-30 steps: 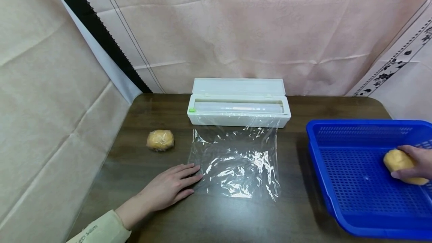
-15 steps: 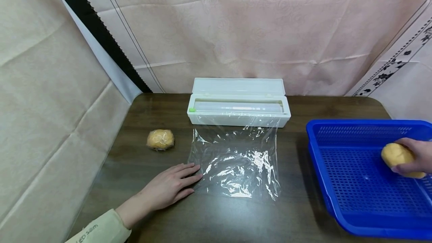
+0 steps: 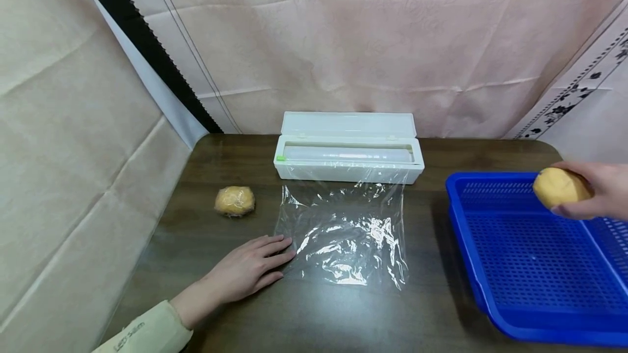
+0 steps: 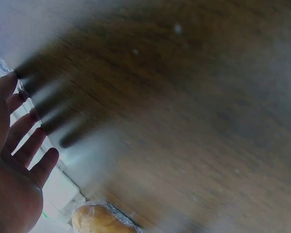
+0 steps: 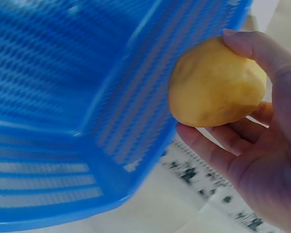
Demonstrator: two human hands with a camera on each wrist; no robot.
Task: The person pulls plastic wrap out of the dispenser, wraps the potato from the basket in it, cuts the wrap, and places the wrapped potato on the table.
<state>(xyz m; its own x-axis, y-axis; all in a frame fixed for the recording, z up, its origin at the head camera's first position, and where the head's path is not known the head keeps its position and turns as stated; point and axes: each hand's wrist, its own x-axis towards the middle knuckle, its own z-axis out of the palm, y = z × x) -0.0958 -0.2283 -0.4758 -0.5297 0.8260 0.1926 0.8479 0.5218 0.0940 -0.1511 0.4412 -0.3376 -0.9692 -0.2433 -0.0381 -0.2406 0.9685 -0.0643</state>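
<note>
At the right of the head view my right hand [image 3: 601,189] grips a yellow potato [image 3: 561,188] above the blue basket [image 3: 483,293]. The right wrist view shows the potato [image 5: 216,85] between thumb and fingers. My left hand [image 3: 247,268] lies with fingers extended, its fingertips on the left edge of a clear sheet of plastic wrap [image 3: 343,238]. That sheet comes out of a white wrap dispenser [image 3: 348,173], whose lid stands up and whose roll shows inside. Left of the sheet sits a potato covered in plastic wrap [image 3: 235,201], also visible low in the left wrist view.
Everything stands on a dark brown wooden table [image 3: 304,320]. Pale cloth [image 3: 368,42] hangs behind the table and along its left side. The basket's raised rim borders the right part of the table.
My right hand has raised the potato off the basket floor, up and to the left, to about the height of the rim. The left hand stays in place on the wrap.
</note>
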